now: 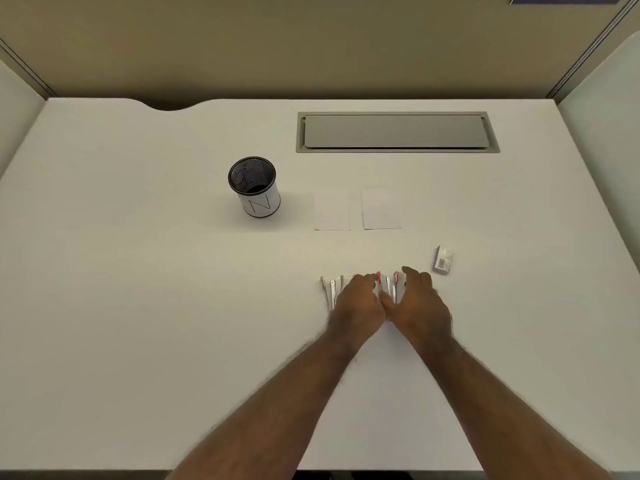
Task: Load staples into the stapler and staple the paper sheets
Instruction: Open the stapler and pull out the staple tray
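My left hand (pixel 358 296) and my right hand (pixel 417 294) both hold the red stapler (pixel 388 287) between them on the surface (pixel 138 271), its long axis pointing away from me, and the staple box (pixel 442 259) lies nearer my right hand.

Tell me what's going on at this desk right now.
A person has both hands down on a white desk. The left hand and right hand meet around a stapler with red parts; whether they grip it cannot be told. A second, silvery stapler lies just left of them. A small staple box sits to the right, two paper sheets lie farther back, and a mesh cup stands left of those.
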{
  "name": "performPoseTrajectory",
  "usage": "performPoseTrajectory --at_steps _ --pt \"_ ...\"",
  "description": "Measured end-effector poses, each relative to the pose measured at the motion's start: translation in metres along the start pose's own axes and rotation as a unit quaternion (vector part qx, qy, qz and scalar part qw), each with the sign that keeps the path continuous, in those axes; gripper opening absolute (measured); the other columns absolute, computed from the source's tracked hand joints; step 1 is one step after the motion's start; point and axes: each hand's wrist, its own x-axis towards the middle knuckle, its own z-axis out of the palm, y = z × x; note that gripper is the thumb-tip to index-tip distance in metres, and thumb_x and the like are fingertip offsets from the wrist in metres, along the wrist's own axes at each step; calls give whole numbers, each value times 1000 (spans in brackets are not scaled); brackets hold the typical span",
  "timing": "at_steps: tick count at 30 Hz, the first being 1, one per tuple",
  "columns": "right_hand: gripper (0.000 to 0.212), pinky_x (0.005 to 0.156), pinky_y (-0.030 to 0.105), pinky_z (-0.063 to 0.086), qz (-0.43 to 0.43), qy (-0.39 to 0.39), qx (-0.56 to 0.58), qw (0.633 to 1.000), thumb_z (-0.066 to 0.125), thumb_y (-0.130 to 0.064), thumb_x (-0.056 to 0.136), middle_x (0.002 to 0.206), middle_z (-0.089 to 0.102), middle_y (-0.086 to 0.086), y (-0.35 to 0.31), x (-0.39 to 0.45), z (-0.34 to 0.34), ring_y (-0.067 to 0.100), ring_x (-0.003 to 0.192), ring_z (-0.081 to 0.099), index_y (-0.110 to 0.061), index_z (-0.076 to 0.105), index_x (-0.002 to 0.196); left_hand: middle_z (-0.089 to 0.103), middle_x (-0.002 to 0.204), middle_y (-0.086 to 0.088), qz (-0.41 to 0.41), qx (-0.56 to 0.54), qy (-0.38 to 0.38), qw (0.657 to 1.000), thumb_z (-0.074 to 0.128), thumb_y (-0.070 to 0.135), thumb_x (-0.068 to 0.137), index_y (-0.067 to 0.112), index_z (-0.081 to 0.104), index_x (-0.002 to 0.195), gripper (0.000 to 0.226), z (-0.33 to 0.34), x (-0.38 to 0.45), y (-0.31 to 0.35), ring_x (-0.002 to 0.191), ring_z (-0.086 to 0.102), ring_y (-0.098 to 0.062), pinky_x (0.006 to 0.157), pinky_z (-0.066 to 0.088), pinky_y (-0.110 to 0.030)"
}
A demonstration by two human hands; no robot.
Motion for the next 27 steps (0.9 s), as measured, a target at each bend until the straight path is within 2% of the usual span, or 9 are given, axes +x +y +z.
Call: performPoseTrajectory --at_steps 4,6,9,11,13,15,19,23,27 --pt "52 80 41 54 30 -59 25 997 57 -55 86 116 55 3 -3 4 -1 26 100 62 -22 49 126 56 91 2 -100 -109 -30 988 45 8 81 18 57 91 18 3 7 8 84 56 -19 71 48 -31" --pt "38 76 41 54 35 -67 48 996 55 -52 87 105 57 3 -6 5 0 25 90 62 -22 53 111 48 64 12 -119 -160 -37 979 40 10 67 25 50 66 19 1 9 10 58 46 -10 51 36 -23" --pt "34 75 38 52 49 -81 72 993 58 -40 85 106 57 3 -9 8 2 27 91 62 -20 53 112 35 47 12 -136 -203 -50 968 32 11 50 24 44 47 18 -5 11 17 48 30 -9 47 23 -23" --pt "42 76 40 53 54 -95 90 990 63 -33 80 110 56 4 -8 9 3 28 94 62 -19 51 118 46 58 7 -146 -227 -53 961 33 10 50 23 54 58 25 -3 13 16 56 38 -16 51 29 -25" --pt "54 79 40 54 50 -98 117 987 68 -31 76 113 57 2 -5 9 4 27 97 63 -20 47 124 64 84 -1 -166 -255 -54 951 38 5 61 17 66 94 45 -1 14 15 74 56 -18 61 45 -26" --pt "62 77 38 54 40 -95 140 985 69 -32 75 110 60 -3 -3 9 4 23 94 64 -23 41 129 67 94 -3 -191 -297 -46 934 40 -3 77 13 59 115 46 2 16 12 83 62 -17 72 55 -34" --pt "44 65 33 55 33 -92 195 976 64 -39 84 90 65 -15 3 12 0 8 72 66 -32 41 122 71 72 -1 -168 -379 -45 909 46 3 94 8 51 111 18 0 14 3 64 66 -22 66 60 -36" --pt "37 67 40 60 26 -100 276 956 71 -40 81 85 69 -11 9 16 -14 12 74 69 -37 50 111 71 87 -7 -147 -414 -60 896 55 13 97 10 52 115 19 -7 11 -4 69 70 -21 76 59 -40" --pt "27 56 31 61 18 -143 304 942 75 -39 80 85 69 -1 7 15 -29 14 74 70 -26 65 100 70 92 -5 -127 -431 -102 888 53 14 99 8 59 119 22 -14 7 -4 76 71 -15 79 60 -35"
